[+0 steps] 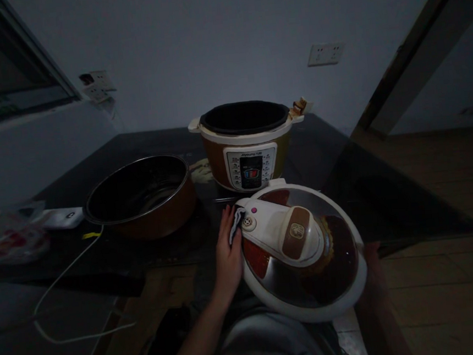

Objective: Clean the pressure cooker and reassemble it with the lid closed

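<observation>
A round pressure cooker lid (pixel 264 266), white-rimmed with a brown handle, is tilted above my lap at the table's front edge. My left hand (pixel 227 244) presses a small grey cloth (pixel 237 224) against the lid's left edge, beside the steam valve. At the opposite side, my right hand (pixel 372 262) grips the rim, its fingers mostly hidden behind the lid. Behind the lid stands the electric pressure cooker (pixel 215 157), uncovered, with a dark inside and a control panel facing me.
A wide dark-lined pot (pixel 157 220) rests on the black table (pixel 388 203) to the left. Beyond it lie a white power bank (pixel 64 218) with a cable and a clear plastic bag (pixel 14 241). Wall sockets (pixel 325 54) are above the table.
</observation>
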{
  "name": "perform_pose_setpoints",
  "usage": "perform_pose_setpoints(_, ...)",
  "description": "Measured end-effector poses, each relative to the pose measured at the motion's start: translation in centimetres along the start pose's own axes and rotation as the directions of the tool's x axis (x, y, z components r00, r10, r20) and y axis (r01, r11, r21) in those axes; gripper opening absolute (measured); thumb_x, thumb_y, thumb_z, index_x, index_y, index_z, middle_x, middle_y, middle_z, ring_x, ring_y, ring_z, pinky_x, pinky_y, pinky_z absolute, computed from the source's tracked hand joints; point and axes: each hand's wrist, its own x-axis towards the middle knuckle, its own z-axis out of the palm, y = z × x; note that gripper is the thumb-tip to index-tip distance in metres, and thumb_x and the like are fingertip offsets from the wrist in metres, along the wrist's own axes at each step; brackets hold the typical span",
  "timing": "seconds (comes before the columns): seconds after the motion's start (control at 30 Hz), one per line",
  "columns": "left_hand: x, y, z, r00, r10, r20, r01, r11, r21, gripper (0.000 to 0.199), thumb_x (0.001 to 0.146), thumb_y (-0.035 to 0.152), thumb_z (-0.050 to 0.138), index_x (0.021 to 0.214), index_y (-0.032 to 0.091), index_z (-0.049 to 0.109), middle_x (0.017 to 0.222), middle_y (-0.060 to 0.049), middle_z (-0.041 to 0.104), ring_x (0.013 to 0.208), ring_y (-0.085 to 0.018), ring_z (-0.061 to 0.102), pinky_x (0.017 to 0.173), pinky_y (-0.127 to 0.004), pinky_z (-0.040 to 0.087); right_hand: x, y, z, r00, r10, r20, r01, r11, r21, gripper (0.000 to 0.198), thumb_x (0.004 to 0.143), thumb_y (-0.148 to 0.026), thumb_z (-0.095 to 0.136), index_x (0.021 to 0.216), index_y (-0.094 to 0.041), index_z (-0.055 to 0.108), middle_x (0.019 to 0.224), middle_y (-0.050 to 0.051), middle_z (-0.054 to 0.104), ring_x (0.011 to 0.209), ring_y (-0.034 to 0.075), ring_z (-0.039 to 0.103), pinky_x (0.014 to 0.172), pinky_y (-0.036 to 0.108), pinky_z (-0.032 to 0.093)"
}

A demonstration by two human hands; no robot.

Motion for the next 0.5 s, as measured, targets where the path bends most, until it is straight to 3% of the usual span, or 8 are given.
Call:
perform_pose_setpoints(0.07,-0.6,0.2,-0.1,0.989,0.118,0.089,-0.125,0.989,0.078,0.041,0.089,0.019,0.059,0.128,0.029,0.061,0.149,0.001,0.046,0.143,-0.016,0.031,0.119,-0.032,0.016,-0.1,0.0,-0.2,1.000,-0.025,0.011,0.025,1.000,-0.016,0.044,0.065,-0.070,0.069,0.077,-0.028,0.072,0.084,0.006,0.077,0.115,0.032,0.063,0.100,0.053,0.047)
perform_pose_setpoints(0.17,-1.1,0.3,-0.4,0.983,0.145,0.111,-0.154,0.985,0.078,0.043,0.090,0.018,0.056,0.131,0.029,0.059,0.150,0.001,0.046,0.144,-0.016,0.031,0.119,-0.031,0.016,-0.1,0.1,-0.4,0.998,-0.060,0.026,0.061,0.997,-0.037,0.040,0.070,-0.067,0.066,0.080,-0.028,0.071,0.083,0.005,0.077,0.113,0.031,0.064,0.099,0.053,0.049)
perform_pose_setpoints(0.23,-0.9,0.3,-0.5,0.994,0.092,0.056,-0.094,0.995,0.033,0.040,0.089,0.020,0.058,0.128,0.027,0.061,0.146,-0.001,0.050,0.142,-0.017,0.035,0.118,-0.030,0.018,0.0,0.1,-0.5,0.997,-0.073,-0.002,0.073,0.996,-0.041,0.037,0.069,-0.064,0.067,0.079,-0.029,0.071,0.078,0.004,0.076,0.108,0.031,0.067,0.096,0.052,0.051)
perform_pose_setpoints(0.37,1.2,-0.1,-0.7,0.982,-0.147,-0.119,0.142,0.988,-0.056,0.027,0.087,0.026,0.060,0.112,0.022,0.069,0.125,-0.004,0.067,0.130,-0.020,0.050,0.115,-0.032,0.027,0.1,0.0,-0.9,0.995,-0.078,-0.058,0.075,0.996,-0.052,0.034,0.066,-0.060,0.070,0.079,-0.028,0.070,0.070,0.001,0.075,0.091,0.030,0.072,0.087,0.049,0.056)
perform_pose_setpoints(0.5,4.7,-0.2,-0.9,0.953,-0.274,-0.126,0.268,0.961,-0.068,0.021,0.086,0.030,0.060,0.099,0.017,0.070,0.105,-0.007,0.073,0.112,-0.024,0.062,0.106,-0.040,0.040,-0.1,-0.3,-0.9,0.987,-0.097,-0.130,0.088,0.993,-0.072,0.031,0.063,-0.054,0.074,0.078,-0.027,0.070,0.067,-0.001,0.074,0.072,0.026,0.072,0.072,0.043,0.060)
